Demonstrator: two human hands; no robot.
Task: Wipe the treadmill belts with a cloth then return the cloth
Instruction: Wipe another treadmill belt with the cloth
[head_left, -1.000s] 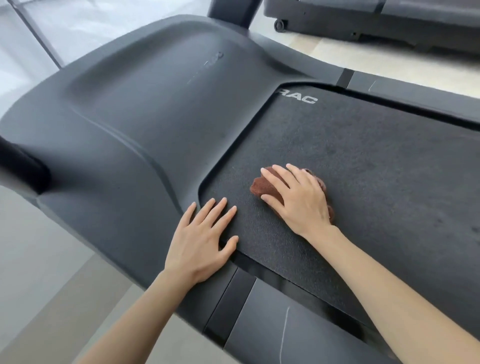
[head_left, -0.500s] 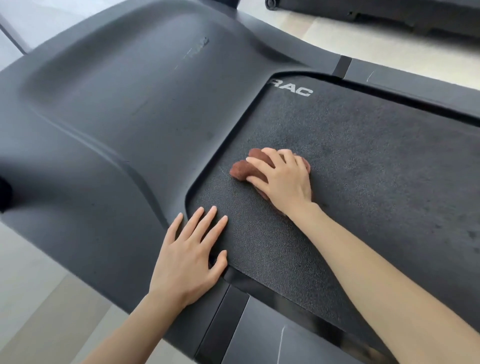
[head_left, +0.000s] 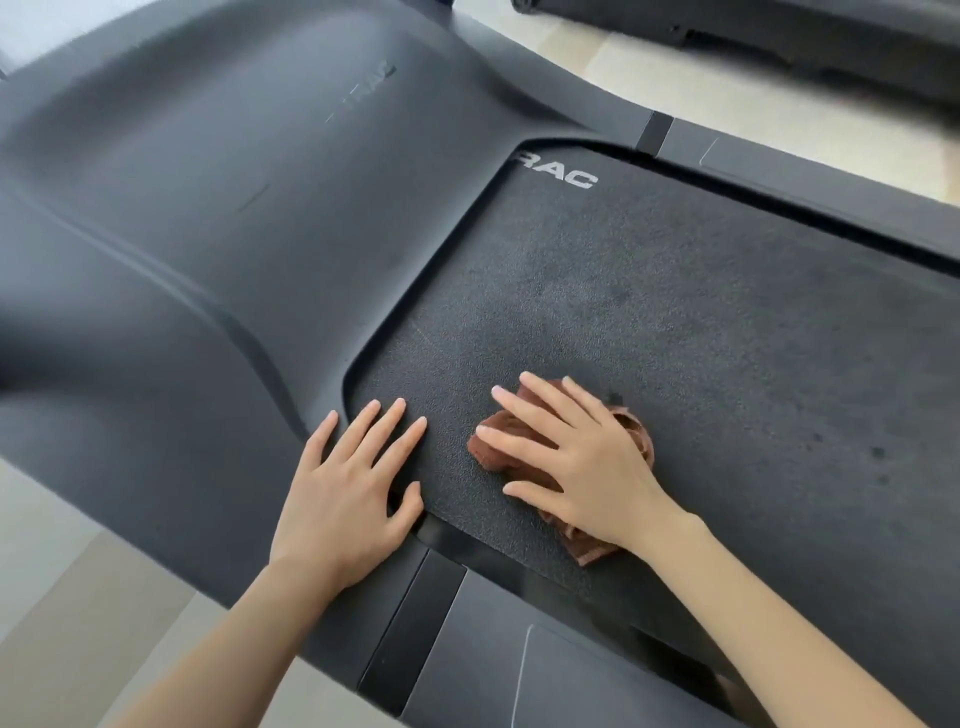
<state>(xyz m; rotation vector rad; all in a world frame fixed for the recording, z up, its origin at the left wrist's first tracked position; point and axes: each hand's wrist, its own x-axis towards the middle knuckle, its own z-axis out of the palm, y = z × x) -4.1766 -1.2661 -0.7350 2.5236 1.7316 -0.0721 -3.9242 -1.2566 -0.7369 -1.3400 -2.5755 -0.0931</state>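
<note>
Head view, right hand flat on cloth, treadmill belt

belt: dark, rough, grainy, matt
cloth: brown, soft, fuzzy fabric
motor cover: smooth, matt grey plastic

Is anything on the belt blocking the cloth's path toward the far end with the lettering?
Nothing visible does. The right hand presses the brown cloth flat on the belt, and the belt is bare up to the lettering. The left hand rests beside it, off that path.
</note>
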